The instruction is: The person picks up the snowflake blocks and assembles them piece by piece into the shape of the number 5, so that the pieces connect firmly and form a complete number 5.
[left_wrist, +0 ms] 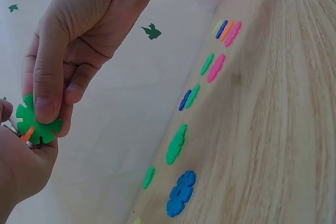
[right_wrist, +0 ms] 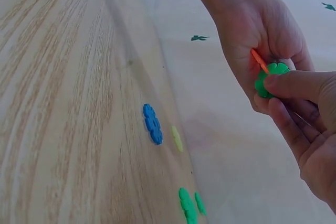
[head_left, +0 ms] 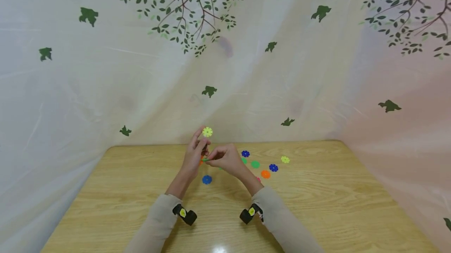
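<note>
My left hand (head_left: 192, 157) is raised over the table and holds an orange notched plastic disc (right_wrist: 259, 60), seen edge-on against the palm. A yellow flower-shaped disc (head_left: 207, 132) shows upright at the left fingertips. My right hand (head_left: 229, 159) pinches a green notched disc (left_wrist: 39, 121) between thumb and fingers. The green disc meets the orange one at its slotted edge. Part of what the left hand holds is hidden behind its fingers. Below the hands, a blue disc (head_left: 207, 179) lies flat on the table.
To the right lie more loose discs: a dark blue one (head_left: 273, 167), an orange one (head_left: 266, 174), a green one (head_left: 255, 164) and a yellow one (head_left: 285, 159). The wooden table (head_left: 123, 198) ends at a patterned curtain (head_left: 158, 88) behind.
</note>
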### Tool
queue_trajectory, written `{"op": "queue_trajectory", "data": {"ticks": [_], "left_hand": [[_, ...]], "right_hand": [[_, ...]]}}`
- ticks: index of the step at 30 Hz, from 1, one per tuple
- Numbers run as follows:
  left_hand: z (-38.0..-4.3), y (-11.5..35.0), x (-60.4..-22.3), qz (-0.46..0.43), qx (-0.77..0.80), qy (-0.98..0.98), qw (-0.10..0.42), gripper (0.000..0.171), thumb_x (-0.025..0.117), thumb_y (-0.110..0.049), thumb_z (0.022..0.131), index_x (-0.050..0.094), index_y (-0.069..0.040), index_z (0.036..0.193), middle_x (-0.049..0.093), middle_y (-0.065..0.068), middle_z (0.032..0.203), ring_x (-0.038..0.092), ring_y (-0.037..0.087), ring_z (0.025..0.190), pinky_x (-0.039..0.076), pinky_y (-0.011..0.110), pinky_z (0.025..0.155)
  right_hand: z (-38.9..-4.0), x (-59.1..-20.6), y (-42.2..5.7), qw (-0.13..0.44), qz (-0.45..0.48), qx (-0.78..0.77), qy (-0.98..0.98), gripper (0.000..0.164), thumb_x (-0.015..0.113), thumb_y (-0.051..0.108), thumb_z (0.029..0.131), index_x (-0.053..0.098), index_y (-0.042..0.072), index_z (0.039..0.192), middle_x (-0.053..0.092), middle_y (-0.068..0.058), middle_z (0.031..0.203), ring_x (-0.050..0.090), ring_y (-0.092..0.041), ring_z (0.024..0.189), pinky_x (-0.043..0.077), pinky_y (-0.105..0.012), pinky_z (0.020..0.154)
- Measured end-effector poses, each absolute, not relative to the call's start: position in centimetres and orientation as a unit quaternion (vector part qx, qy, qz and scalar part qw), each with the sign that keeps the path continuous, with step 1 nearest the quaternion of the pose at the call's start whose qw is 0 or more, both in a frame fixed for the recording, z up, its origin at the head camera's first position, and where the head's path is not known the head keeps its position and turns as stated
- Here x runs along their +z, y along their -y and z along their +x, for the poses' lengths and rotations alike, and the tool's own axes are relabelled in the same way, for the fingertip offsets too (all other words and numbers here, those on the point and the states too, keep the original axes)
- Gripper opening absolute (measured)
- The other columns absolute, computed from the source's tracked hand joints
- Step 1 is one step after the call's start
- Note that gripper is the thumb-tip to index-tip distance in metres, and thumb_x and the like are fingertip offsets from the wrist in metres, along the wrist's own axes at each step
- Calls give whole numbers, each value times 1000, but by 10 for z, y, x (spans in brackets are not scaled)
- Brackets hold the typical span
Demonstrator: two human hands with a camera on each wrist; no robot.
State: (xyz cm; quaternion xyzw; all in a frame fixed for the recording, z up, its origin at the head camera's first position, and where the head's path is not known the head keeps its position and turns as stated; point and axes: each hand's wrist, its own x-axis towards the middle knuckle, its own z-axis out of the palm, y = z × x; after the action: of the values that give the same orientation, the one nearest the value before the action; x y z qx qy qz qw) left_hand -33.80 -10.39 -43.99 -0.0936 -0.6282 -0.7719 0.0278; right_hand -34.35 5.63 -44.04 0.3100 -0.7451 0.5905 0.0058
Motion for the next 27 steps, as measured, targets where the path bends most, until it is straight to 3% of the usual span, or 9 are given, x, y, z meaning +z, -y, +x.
{"op": "queue_trajectory", "data": {"ticks": [6,16,24,27], "left_hand": [[-335,105,-434,-106,-770,628,33,52,45,-23,110,31,-20,160,53,2,104,46,11,83,46,19,72],[-332,109,-429,-104,-774,624,19,51,46,-21,110,34,-26,159,56,2,108,52,17,91,51,23,78],[-331,111,-430,-106,-775,623,13,49,46,-20,110,36,-25,158,58,1,106,53,17,91,51,24,79],[-330,112,-430,-103,-775,624,12,49,46,-20,110,36,-26,158,58,2,106,53,18,92,50,24,79]], "right_hand": [[-342,-434,-58,-6,305,587,750,9,79,-3,84,74,-10,86,75,-24,84,69,-9,69,57,-21,62],[-347,-434,-65,-54,318,584,745,6,77,-2,87,73,-5,91,74,-18,93,74,-24,84,63,-31,76],[-346,-425,-70,-103,307,561,762,9,78,6,89,75,1,95,76,-9,96,72,-18,88,61,-31,77],[-346,-423,-71,-115,312,553,764,12,78,6,89,75,-1,98,76,-11,97,71,-14,87,61,-32,78]]}}
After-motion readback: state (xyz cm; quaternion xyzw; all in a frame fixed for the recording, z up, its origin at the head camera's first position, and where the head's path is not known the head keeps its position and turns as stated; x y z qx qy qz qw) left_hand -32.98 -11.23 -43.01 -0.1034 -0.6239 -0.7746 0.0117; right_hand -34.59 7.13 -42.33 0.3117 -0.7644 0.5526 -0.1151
